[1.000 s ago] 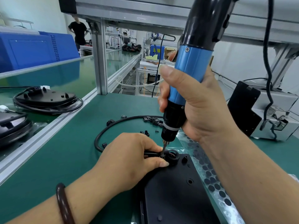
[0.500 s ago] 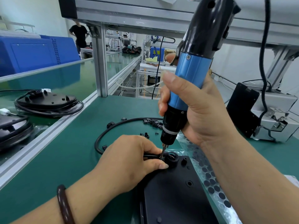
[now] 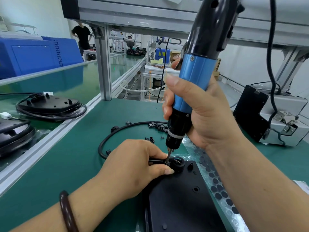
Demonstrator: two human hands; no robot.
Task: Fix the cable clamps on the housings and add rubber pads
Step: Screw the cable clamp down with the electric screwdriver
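A black housing (image 3: 182,203) lies flat on the green mat in front of me. My left hand (image 3: 133,166) pinches the black cable (image 3: 107,139) and its clamp at the housing's far left corner, beside a round black collar (image 3: 179,163). My right hand (image 3: 205,114) grips a blue and black electric screwdriver (image 3: 195,77), held nearly upright. Its bit (image 3: 168,156) points down onto the clamp between my left fingers. A clear sheet of round black rubber pads (image 3: 215,181) lies under the housing's right side.
Loose black clamps (image 3: 158,127) and small screws (image 3: 161,137) are scattered behind the cable loop. Finished housings with coiled cables (image 3: 50,106) sit on the left conveyor. A grey and black unit (image 3: 270,118) stands at the right. An aluminium post (image 3: 103,67) rises behind.
The screwdriver has tilted slightly and stays with its bit on the clamp. My left hand keeps its hold on the cable and clamp.
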